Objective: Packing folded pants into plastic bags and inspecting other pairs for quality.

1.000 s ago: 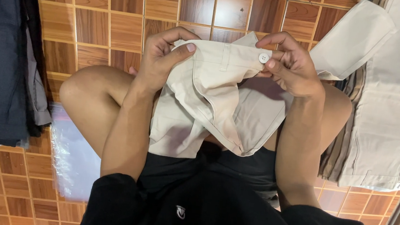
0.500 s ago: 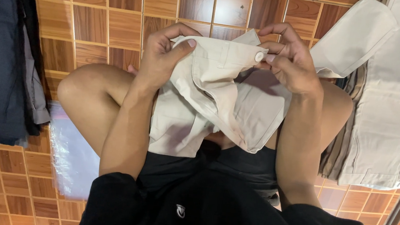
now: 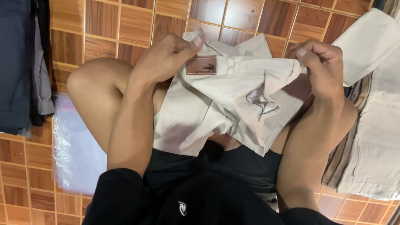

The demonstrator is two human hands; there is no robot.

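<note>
A pair of beige trousers (image 3: 220, 104) hangs over my lap, held up by the waistband. My left hand (image 3: 164, 56) pinches the waistband beside a small brown rectangular patch (image 3: 201, 65). My right hand (image 3: 322, 65) grips the other end of the waistband, pulling it taut between the two hands. An embroidered curl shows on the back pocket (image 3: 260, 102). The legs of the garment bunch loosely below, over my knees and black shorts.
A stack of folded beige and striped garments (image 3: 386, 129) lies to the right. Dark clothes (image 3: 5, 47) hang or lie at the left. A clear plastic bag (image 3: 73, 149) rests on the brown tiled floor (image 3: 122, 14) under my left knee.
The trousers have been turned round: the buttoned front faced me before, now the back waistband with the patch and pocket faces me. Both hands moved apart along the waistband.
</note>
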